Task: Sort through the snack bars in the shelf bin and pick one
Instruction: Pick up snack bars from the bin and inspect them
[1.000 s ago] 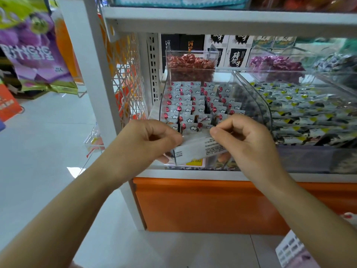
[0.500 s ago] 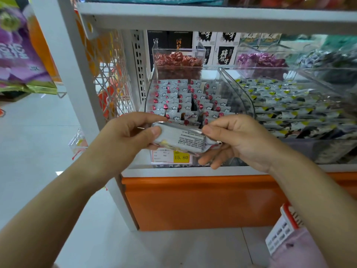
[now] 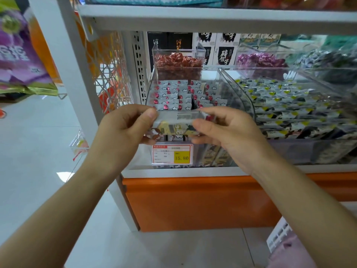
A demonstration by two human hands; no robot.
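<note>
The left hand (image 3: 123,130) and right hand (image 3: 228,132) pinch one snack bar (image 3: 176,125) by its ends, just in front of the shelf bin (image 3: 234,93). Its print seems blurred from here; best to grip only the ends and tilt its face upward to read it.

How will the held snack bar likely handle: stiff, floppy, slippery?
Probably light: the snack bar is pinched at its ends by left hand and right hand. Spans them unsagging, so likely stiffish. Glossy wrapper may slip.

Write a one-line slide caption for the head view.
Left hand and right hand pinch one snack bar by its ends before the clear bin.
</note>
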